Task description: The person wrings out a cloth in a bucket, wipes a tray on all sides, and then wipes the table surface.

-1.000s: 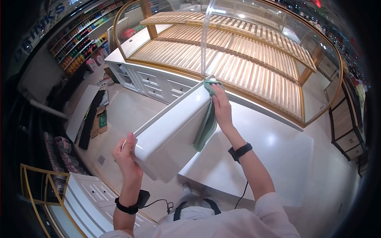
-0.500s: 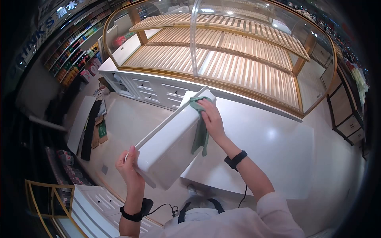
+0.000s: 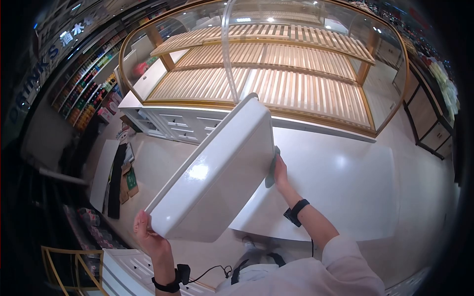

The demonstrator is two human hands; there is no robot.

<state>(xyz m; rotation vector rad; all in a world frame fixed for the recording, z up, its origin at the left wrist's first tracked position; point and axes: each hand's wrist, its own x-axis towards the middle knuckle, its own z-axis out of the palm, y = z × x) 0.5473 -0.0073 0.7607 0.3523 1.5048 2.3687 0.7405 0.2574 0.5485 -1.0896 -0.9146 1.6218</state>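
Observation:
A white plastic tub (image 3: pixel 217 177) is held up tilted in front of me, its smooth outer wall and base toward me and its rim along the left. My left hand (image 3: pixel 150 238) is closed on the rim at the near left corner. On the far right side, my right hand (image 3: pixel 280 172) presses a green cloth (image 3: pixel 270 173) against the tub's edge. Part of the cloth and some of the right fingers are hidden behind the tub.
A white tabletop (image 3: pixel 340 192) lies to the right, beyond my body. Behind it stands a glass display case with slatted wooden shelves (image 3: pixel 301 98) over white drawers (image 3: pixel 175 121). Boards and flattened cardboard (image 3: pixel 129 185) are on the floor at left.
The tub has tipped, showing more of its base, and its near end has moved left and down. My right hand and the cloth have slid from the top far corner down to the right side.

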